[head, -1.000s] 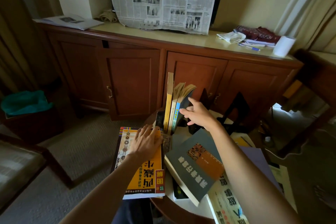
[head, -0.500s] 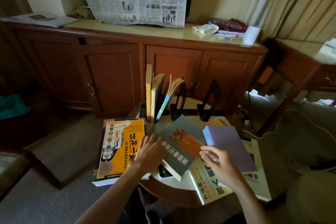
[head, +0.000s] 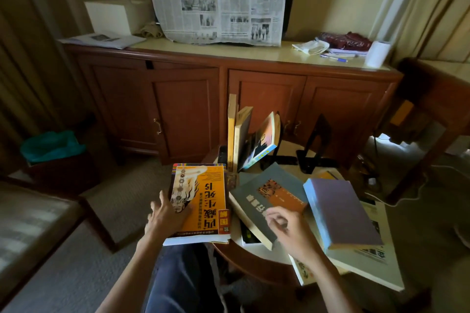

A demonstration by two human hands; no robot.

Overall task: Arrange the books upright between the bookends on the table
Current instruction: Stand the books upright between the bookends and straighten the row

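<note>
Fingers [head: 162,204] of the left hand [head: 166,218] lie spread out and flat on the left edge of the orange book [head: 201,201], pressing on its cover and not curling round it. Just to the right of them, fingers [head: 273,213] of the right hand [head: 292,234] are bent over the near corner of the gray book [head: 264,198]; it looks like they pinch that corner, but the picture is blurry there, so I cannot tell for sure. Right of that hand lies the purple book [head: 340,213], flat, on top of a white book [head: 373,262]. Past both hands, farther away, three books stand on the small round table [head: 256,254]: a tall yellow book [head: 231,132] stands straight, a tan book [head: 243,134] leans next to it, and a blue-edged book [head: 263,142] tips far to the right against a black bookend [head: 278,134]. A second black bookend [head: 318,145] stands alone to the right of it, with a gap between the two.
</note>
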